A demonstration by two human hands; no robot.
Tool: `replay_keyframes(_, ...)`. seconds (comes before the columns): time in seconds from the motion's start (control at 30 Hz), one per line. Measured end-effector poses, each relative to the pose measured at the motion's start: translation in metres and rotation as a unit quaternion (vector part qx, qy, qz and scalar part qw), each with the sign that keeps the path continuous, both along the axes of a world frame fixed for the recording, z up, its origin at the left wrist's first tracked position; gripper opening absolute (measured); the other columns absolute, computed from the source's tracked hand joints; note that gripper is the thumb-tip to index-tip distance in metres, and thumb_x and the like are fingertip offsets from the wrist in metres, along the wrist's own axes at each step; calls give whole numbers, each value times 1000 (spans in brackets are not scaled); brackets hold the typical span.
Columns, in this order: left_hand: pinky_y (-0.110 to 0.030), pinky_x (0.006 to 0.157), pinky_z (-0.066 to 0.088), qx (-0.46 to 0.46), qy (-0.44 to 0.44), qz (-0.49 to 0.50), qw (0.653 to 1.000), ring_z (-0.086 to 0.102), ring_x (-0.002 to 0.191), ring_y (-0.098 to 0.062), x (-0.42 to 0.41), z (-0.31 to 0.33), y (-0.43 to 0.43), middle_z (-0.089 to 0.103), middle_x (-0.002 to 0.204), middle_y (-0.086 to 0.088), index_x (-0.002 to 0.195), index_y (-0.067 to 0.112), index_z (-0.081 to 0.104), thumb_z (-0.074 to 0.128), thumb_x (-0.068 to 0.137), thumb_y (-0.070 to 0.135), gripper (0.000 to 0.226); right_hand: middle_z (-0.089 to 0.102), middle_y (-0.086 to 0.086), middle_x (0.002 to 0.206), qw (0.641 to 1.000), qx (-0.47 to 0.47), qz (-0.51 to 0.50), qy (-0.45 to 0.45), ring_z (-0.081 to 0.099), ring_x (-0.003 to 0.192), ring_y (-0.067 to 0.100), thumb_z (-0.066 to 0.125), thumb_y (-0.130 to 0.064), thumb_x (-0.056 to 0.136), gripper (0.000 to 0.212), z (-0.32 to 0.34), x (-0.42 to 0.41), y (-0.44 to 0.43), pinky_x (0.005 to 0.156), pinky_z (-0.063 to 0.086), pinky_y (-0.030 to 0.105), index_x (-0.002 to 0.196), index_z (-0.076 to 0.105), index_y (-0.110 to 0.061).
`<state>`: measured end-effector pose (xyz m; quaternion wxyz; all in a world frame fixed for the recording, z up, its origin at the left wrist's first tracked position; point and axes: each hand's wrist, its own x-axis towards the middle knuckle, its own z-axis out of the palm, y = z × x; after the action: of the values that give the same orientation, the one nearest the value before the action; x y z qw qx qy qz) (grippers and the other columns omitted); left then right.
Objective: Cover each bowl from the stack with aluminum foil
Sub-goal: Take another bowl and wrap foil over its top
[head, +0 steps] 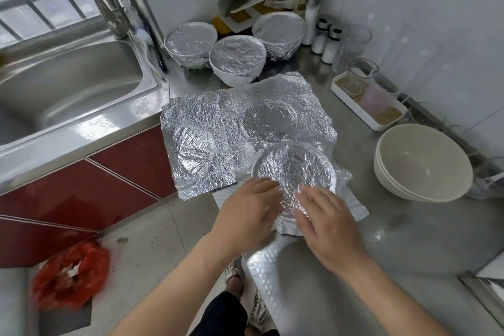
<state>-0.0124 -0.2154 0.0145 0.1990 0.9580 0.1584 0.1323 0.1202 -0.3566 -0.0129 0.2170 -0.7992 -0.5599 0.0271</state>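
Both your hands lie open with straight fingers: your left hand (249, 207) and right hand (327, 224) press side by side on the near rim of the foil-draped bowl (296, 166). Loose foil sheets (218, 128) spread left of and behind that bowl on the counter (409, 240). Three covered bowls (237, 56) stand farther behind it, and the stack of bare bowls (422, 163) sits to its right.
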Motion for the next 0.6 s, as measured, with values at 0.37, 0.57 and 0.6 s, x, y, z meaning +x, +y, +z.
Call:
replay_keyframes(0.37,-45,118,-8,76,239,70,965,-8,150,-18,37,-20,2,-5,163,-1,156,21,-1,4,96,60,72,39,9,151,985,-138,-88,-48,32,142,24,18,-43,98,62,-2,7,18,116,6,38,142,44,-8)
replay_keyframes(0.57,-40,114,-15,83,224,47,970,-5,151,-18,59,-18,4,-2,164,-1,157,20,3,5,98,55,69,15,4,161,985,-121,-122,28,8,149,19,9,-44,93,67,1,27,38,117,10,44,151,26,-15)
replay_keyframes(0.6,-41,114,-15,81,229,45,969,-6,151,-18,62,-18,4,-3,164,-1,157,21,2,1,96,55,70,13,4,161,984,-126,-122,35,7,149,19,10,-43,94,65,0,29,40,118,10,43,152,24,-15)
